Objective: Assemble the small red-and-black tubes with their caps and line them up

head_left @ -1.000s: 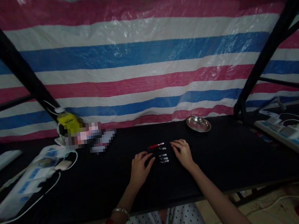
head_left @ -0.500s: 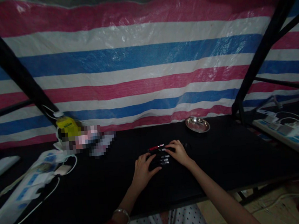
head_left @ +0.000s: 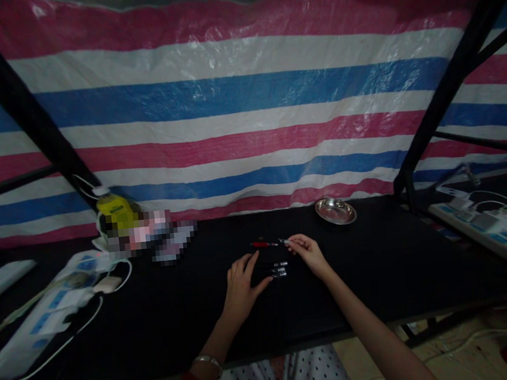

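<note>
My right hand [head_left: 308, 254] is closed in a pinch on the silver end of a slim pen-like stick [head_left: 282, 241]; the rest of that stick is dark and hard to make out. Close beside it lies a red pen-like stick [head_left: 263, 244] with a silver tip pointing right. My left hand [head_left: 239, 287] rests on the black tabletop with fingers spread and thumb out. Right by its thumb and forefinger lie several black sticks [head_left: 279, 269] with silver ends, side by side; their dark bodies blend into the table.
A shiny metal dish [head_left: 335, 211] stands at the back right. Power strips with cables lie on the left [head_left: 46, 323] and right [head_left: 490, 224]. A yellow bottle [head_left: 119, 212] stands at the back left. Striped sheeting [head_left: 235, 96] hangs behind the black table [head_left: 370, 280].
The right hand has gone from fingers over the sticks to a pinch, and one silver-ended stick has shifted away from the row toward the red one. The left hand has barely moved.
</note>
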The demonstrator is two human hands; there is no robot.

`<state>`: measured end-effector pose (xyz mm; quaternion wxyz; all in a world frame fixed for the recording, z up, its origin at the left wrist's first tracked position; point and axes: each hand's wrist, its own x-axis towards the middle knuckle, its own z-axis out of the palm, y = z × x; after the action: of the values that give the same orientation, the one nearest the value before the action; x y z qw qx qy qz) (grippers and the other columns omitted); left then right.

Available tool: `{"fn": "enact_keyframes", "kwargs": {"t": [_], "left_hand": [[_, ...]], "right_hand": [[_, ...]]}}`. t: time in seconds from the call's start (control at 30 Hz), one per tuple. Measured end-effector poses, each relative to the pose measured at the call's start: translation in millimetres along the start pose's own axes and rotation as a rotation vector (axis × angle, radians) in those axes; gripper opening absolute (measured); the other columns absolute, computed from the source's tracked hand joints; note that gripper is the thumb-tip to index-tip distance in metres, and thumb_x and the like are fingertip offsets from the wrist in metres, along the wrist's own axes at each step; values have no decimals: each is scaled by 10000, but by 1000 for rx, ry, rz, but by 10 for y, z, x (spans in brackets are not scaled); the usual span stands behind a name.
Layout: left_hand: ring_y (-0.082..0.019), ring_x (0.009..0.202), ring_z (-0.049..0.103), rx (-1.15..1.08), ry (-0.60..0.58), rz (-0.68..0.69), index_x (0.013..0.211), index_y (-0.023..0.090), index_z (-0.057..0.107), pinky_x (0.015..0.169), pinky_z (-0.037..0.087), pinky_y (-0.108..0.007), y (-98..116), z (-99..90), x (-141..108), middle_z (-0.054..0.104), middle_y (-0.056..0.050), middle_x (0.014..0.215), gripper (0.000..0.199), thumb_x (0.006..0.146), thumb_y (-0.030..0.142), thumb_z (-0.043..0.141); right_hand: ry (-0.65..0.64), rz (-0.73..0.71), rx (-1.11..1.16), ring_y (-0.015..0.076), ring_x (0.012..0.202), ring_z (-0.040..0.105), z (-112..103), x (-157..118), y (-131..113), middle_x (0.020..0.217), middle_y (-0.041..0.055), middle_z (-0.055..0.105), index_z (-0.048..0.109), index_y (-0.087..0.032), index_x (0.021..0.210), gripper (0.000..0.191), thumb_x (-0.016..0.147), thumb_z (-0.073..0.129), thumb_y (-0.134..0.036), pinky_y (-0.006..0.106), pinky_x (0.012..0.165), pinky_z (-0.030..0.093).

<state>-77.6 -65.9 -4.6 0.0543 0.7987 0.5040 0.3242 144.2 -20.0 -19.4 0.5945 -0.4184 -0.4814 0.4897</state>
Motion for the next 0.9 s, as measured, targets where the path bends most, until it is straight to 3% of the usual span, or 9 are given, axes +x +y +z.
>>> {"fn": "enact_keyframes", "kwargs": {"t": [0.13, 0.27, 0.43, 0.63, 0.9], "left_hand": [[-244, 1104, 456, -22, 83, -23, 1321, 263, 357, 907, 379, -408, 2, -4, -10, 504, -87, 1198, 575, 803, 423, 549], [-245, 1115, 458, -42, 112, -33, 1318, 254, 351, 933, 373, -417, -17, 11, -14, 499, -91, 1201, 554, 817, 413, 530], [-246, 1120, 464, -83, 121, -36, 1304, 253, 360, 955, 364, -439, -19, 18, -4, 505, -95, 1195, 531, 822, 402, 526], [-238, 1115, 476, -139, 167, -51, 1316, 264, 335, 955, 381, -436, -29, 5, 5, 502, -92, 1209, 518, 843, 397, 497], [-172, 992, 563, -224, 164, -10, 1331, 273, 332, 901, 453, -352, -36, -1, -23, 564, -50, 1143, 509, 857, 374, 486]], "right_hand": [[72, 195, 400, 126, 626, 581, -64, -1, -21, 788, 31, 665, 636, -198, 799, 276, 576, 765, -297, 262, 584, 458], [43, 234, 547, 106, 596, 557, -117, 11, -22, 766, 19, 650, 643, -201, 778, 181, 620, 724, -237, 247, 568, 468], [22, 237, 525, 107, 557, 526, -125, 21, -10, 727, 20, 631, 645, -199, 763, 105, 677, 682, -248, 246, 506, 443], [-7, 282, 489, 87, 556, 527, -75, -26, -45, 729, 23, 654, 667, -176, 787, 211, 603, 759, -221, 223, 529, 429], [-171, 309, 362, 51, 533, 506, -11, -85, -111, 722, 3, 656, 682, -165, 787, 193, 615, 758, -209, 183, 516, 382]]}}
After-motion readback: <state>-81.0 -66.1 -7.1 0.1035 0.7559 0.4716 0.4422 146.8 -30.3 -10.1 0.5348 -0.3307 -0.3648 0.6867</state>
